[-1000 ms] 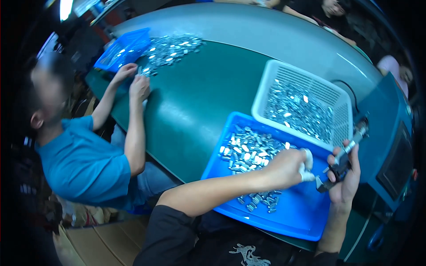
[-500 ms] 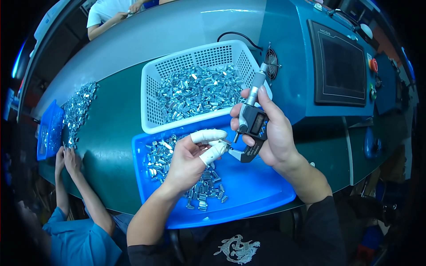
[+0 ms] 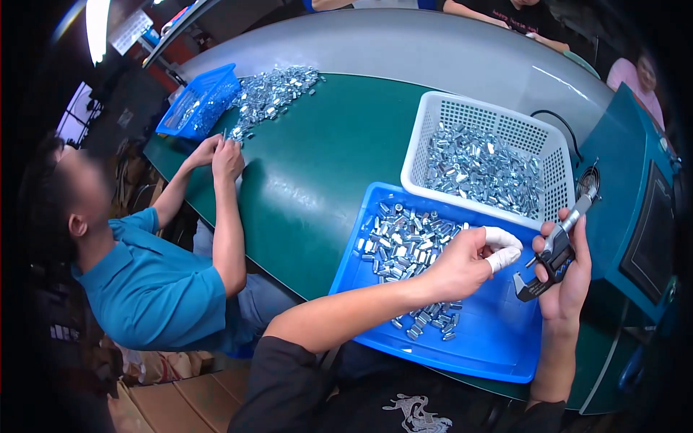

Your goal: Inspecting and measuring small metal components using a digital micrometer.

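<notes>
Green tabletop (image 3: 310,173): runs under the containers, reaching from the blue tray toward 10 o'clock; all clock directions start at that tray's middle unless stated otherwise.
Co-worker (image 3: 155,289): at 9 o'clock, in a blue shirt, both hands together near a far heap of small parts.
Teal machine (image 3: 613,238): at 2 o'clock, with a dark panel on its side.
Blue tray (image 3: 498,353): in front of the person, beneath the left hand in this view.
White basket (image 3: 498,124): at 1 o'clock, slotted walls, filled with shiny parts; its near rim overlaps the tray's far edge in view.
Blue bin (image 3: 213,81): at 10 o'clock, beside the far heap (image 3: 278,92).
Right hand (image 3: 567,289): at 2 o'clock, fingers wrapped about the micrometer.
Left hand (image 3: 462,265): over the tray, thumb and forefinger pinched together; whether a part sits between them I cannot tell.
Micrometer (image 3: 554,263): at 3 o'clock from the left hand, tilted, thimble toward 1 o'clock, frame toward 7.
Finger covers (image 3: 505,258): white, on the left thumb and forefinger.
Metal parts (image 3: 404,245): short and shiny, loose in the tray, mostly toward 10 o'clock.
</notes>
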A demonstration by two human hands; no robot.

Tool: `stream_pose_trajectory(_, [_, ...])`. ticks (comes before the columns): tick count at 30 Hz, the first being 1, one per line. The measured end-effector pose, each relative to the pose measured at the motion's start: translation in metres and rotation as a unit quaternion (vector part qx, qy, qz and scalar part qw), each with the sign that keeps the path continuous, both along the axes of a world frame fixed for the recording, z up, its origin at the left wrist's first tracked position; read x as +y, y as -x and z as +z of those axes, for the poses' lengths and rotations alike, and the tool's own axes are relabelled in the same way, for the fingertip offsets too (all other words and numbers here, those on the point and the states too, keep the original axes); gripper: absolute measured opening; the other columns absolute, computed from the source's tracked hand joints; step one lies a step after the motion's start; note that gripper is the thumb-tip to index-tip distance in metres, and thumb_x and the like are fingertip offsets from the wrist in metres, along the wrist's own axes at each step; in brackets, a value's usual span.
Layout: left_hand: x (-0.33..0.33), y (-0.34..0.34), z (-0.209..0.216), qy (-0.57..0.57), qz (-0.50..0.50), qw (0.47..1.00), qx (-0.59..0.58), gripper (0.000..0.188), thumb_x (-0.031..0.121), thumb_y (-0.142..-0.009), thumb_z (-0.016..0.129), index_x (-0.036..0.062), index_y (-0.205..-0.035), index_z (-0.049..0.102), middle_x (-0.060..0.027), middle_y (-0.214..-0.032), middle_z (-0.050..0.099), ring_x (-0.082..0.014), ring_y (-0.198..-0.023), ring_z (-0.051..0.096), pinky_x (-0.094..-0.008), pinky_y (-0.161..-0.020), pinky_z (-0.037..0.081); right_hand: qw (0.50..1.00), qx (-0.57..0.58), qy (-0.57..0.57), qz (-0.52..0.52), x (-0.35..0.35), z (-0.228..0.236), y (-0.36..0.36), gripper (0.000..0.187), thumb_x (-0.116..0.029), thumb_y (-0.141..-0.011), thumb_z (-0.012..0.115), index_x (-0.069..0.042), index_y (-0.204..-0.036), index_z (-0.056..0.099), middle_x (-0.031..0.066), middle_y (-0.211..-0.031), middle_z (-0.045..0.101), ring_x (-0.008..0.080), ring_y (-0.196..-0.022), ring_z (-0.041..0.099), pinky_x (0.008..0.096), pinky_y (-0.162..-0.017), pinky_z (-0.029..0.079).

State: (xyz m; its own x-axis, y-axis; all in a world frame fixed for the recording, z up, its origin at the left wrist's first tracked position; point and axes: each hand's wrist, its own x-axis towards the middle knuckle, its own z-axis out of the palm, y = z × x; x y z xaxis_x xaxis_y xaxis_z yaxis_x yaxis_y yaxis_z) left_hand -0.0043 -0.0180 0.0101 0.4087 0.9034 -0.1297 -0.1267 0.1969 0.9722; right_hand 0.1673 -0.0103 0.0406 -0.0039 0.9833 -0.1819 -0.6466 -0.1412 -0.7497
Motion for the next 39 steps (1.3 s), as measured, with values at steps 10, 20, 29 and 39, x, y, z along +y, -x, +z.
stream_pose_trajectory(10, [-0.005, 0.005, 0.001, 0.004, -0.032, 0.998, -0.061, 0.025, 0.008, -0.081, 0.069, 0.0005, -0.104, 0.062, -0.0032, -0.09, 0.063, -0.0078, -0.082, 0.059, -0.0234, -0.076, 0.049, 1.0, 0.0, -0.007, 0.007, 0.002, -0.005, 0.004, 0.033, -0.036, -0.097, 0.042, -0.008, -0.111, 0.05, 0.0086, -0.085, 0.057, 0.0145, -0.068, 0.057, 0.0189, -0.033, 0.04])
stream_pose_trajectory(20, [-0.002, 0.01, 0.005, 0.002, -0.037, 0.999, -0.025, 0.024, 0.009, -0.082, 0.068, -0.0017, -0.103, 0.063, -0.0089, -0.095, 0.066, -0.0153, -0.088, 0.064, -0.0274, -0.075, 0.053, 1.0, -0.01, 0.007, 0.028, -0.002, 0.003, 0.006, 0.044, -0.041, -0.098, 0.035, -0.006, -0.122, 0.046, 0.0099, -0.086, 0.059, 0.0155, -0.068, 0.058, 0.0189, -0.036, 0.038])
stream_pose_trajectory(29, [-0.003, 0.007, 0.006, 0.041, -0.024, 0.998, -0.046, 0.024, 0.004, -0.083, 0.065, -0.0007, -0.107, 0.061, -0.0115, -0.098, 0.066, -0.0194, -0.089, 0.065, -0.0321, -0.074, 0.056, 0.998, 0.0, -0.005, 0.061, 0.0, -0.001, -0.006, 0.045, -0.041, -0.099, 0.03, -0.007, -0.125, 0.042, 0.0121, -0.088, 0.061, 0.0158, -0.072, 0.061, 0.0212, -0.04, 0.041])
stream_pose_trajectory(39, [-0.007, 0.006, 0.008, 0.026, -0.021, 0.999, -0.037, 0.023, 0.007, -0.083, 0.066, -0.0001, -0.105, 0.061, -0.0129, -0.098, 0.066, -0.0203, -0.088, 0.065, -0.0327, -0.073, 0.056, 0.998, -0.002, -0.015, 0.061, -0.002, 0.002, -0.004, 0.042, -0.043, -0.098, 0.033, -0.006, -0.117, 0.043, 0.0128, -0.086, 0.061, 0.0155, -0.07, 0.063, 0.0212, -0.04, 0.041])
